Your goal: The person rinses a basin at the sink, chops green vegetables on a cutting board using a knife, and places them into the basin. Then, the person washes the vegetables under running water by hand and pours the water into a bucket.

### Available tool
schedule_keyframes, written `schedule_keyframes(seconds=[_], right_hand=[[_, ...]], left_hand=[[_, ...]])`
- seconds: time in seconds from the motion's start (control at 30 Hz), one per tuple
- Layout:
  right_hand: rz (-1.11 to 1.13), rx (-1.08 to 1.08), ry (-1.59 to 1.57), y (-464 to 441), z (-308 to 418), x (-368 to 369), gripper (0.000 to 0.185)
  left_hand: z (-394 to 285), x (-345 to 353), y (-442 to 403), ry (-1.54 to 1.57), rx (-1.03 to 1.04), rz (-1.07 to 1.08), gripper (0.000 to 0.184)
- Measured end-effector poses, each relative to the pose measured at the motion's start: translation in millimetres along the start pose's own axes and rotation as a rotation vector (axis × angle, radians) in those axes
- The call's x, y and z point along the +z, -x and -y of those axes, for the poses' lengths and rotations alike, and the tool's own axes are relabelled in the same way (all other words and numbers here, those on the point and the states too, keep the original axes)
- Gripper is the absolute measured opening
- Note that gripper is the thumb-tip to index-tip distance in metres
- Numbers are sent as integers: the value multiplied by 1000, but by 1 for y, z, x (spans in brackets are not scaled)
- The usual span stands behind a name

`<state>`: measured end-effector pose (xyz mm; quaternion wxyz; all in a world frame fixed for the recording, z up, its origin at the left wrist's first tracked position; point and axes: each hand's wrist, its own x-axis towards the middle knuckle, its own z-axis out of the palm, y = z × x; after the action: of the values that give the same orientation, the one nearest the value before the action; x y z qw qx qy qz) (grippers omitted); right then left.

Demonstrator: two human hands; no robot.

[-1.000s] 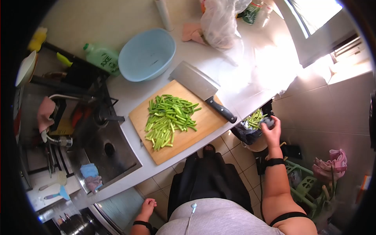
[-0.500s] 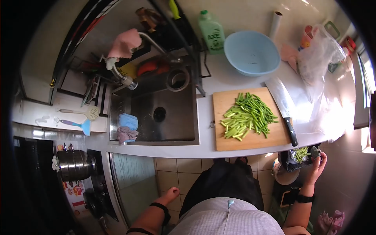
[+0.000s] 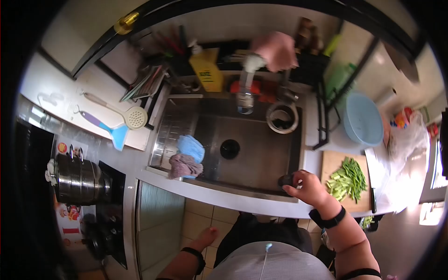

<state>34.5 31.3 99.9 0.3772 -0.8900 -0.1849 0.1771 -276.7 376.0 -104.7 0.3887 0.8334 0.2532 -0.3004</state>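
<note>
My right hand [image 3: 309, 187] is closed on a small dark round object [image 3: 285, 181] over the front right edge of the steel sink [image 3: 252, 154]. What the object is cannot be made out. Low beside the cabinet front hangs my left hand [image 3: 204, 238], blurred, away from any object. To the right, chopped green stalks [image 3: 347, 181] lie on a wooden board [image 3: 330, 161], with a cleaver [image 3: 373, 198] along its right side. Blue and greyish cloths [image 3: 190, 148] rest at the sink's left. A ring-shaped strainer [image 3: 282, 118] sits at the back right of the sink.
A faucet [image 3: 246, 95] with a pink cloth stands behind the sink. The blue basin [image 3: 363, 119] and a plastic bag [image 3: 406, 144] are at the right. Two utensils [image 3: 136, 117] lie on the left counter, near a steel pot [image 3: 77, 179] on the stove.
The view has turned left towards the sink. My right hand has moved from the waste bag beside the counter to the sink edge, still holding the dark object. My left hand stays low.
</note>
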Motion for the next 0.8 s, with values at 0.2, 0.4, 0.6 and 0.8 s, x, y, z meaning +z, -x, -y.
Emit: schedule_keyframes(seconds=[0.2, 0.4, 0.6, 0.8], right_hand=[[528, 106, 402, -146, 10, 125, 49], [477, 143, 599, -225, 0, 212, 51], [327, 33, 640, -265, -5, 273, 43], [158, 29, 436, -258, -26, 287, 41]], left_hand=[[9, -98, -12, 339, -5, -82, 24], [-30, -172, -11, 608, 142, -237, 16], [17, -147, 0, 447, 17, -270, 20], [-4, -143, 28, 616, -269, -181, 18]])
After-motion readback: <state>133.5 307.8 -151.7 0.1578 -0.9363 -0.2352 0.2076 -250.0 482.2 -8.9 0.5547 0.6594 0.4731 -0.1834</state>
